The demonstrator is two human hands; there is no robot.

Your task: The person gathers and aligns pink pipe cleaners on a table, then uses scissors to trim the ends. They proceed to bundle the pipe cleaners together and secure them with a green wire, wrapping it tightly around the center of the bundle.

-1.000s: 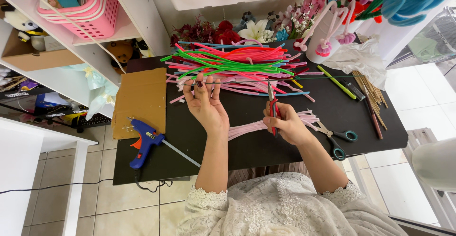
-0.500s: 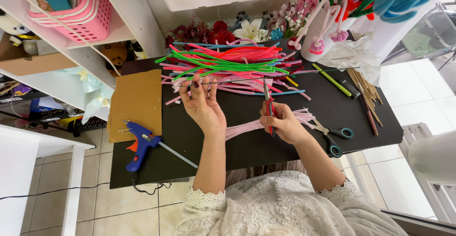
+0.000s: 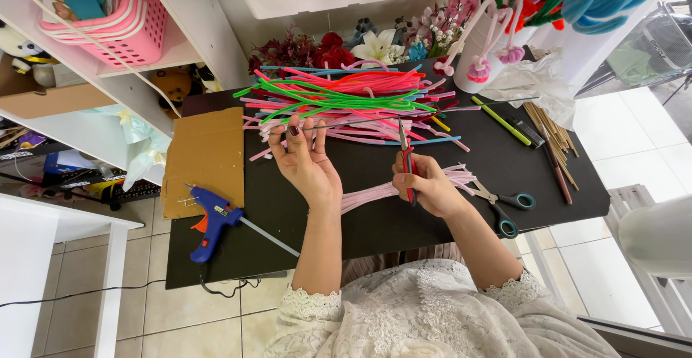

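My left hand (image 3: 306, 162) reaches into a heap of pipe cleaners (image 3: 346, 98) in pink, red, green and blue on a black table (image 3: 360, 228), its fingertips touching the pink strands at the heap's near edge. My right hand (image 3: 427, 185) grips red-handled pliers (image 3: 406, 157) pointing away from me toward the heap. A bundle of pale pink pipe cleaners (image 3: 375, 193) lies under and between my hands.
A blue glue gun (image 3: 209, 222) lies at front left beside a cardboard sheet (image 3: 203, 157). Teal-handled scissors (image 3: 504, 206) rest right of my right hand. Wooden sticks (image 3: 551, 138), a green pen (image 3: 502, 120), artificial flowers (image 3: 346, 44) and a white vase (image 3: 484, 44) line the back.
My left hand has slid a little further into the pipe-cleaner heap. The right hand keeps the pliers upright in about the same place. The view has shifted slightly.
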